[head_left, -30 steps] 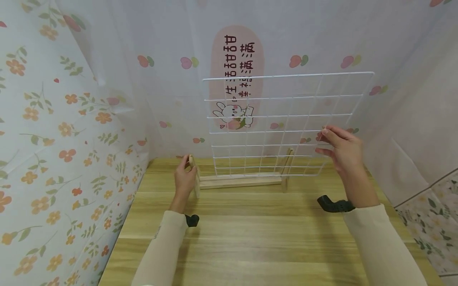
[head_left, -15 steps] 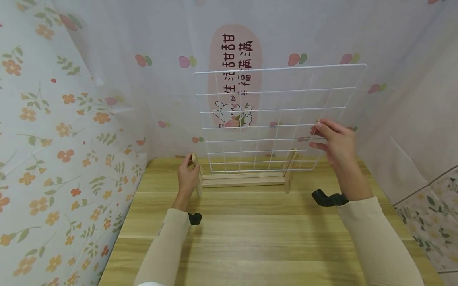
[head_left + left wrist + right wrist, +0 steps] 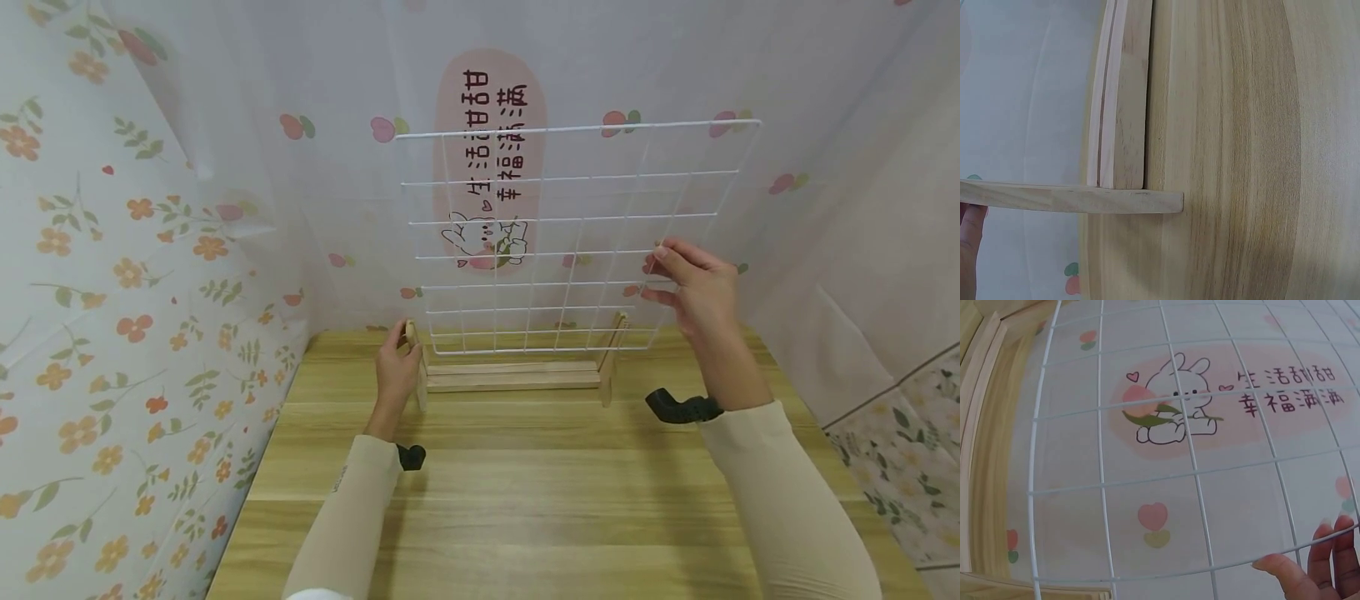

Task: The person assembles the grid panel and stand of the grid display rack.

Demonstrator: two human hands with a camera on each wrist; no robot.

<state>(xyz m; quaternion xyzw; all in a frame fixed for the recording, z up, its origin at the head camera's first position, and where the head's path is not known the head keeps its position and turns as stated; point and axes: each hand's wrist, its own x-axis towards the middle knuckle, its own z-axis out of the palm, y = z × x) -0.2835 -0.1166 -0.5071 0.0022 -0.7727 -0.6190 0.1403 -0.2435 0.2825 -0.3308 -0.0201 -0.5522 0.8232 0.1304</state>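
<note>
My right hand [image 3: 701, 287] holds a white wire grid panel [image 3: 570, 129] by its right side edge. In the right wrist view, the thumb and fingers [image 3: 1288, 575] close on that edge wire. The panel stands nearly upright, its lower edge just above a low wooden stand [image 3: 513, 383] in the head view; whether they touch, I cannot tell. With my left hand [image 3: 395, 367] I grip the upper part of the stand's left upright. The left wrist view shows this upright [image 3: 1072, 200] beside the grooved crossbar [image 3: 1129, 125], with the fingers partly out of frame.
The stand rests at the back of a wood-grain table [image 3: 525, 500]. Behind it hangs a pale cloth [image 3: 345, 208] with a printed rabbit and lettering. A flowered cloth [image 3: 135, 400] borders the left side. Dark wrist straps [image 3: 678, 408] stick out from both sleeves.
The panel and right hand have moved up and left, so the panel's lower edge appears higher above the crossbar. The left hand keeps its grip, with the stand shifted slightly right in view.
</note>
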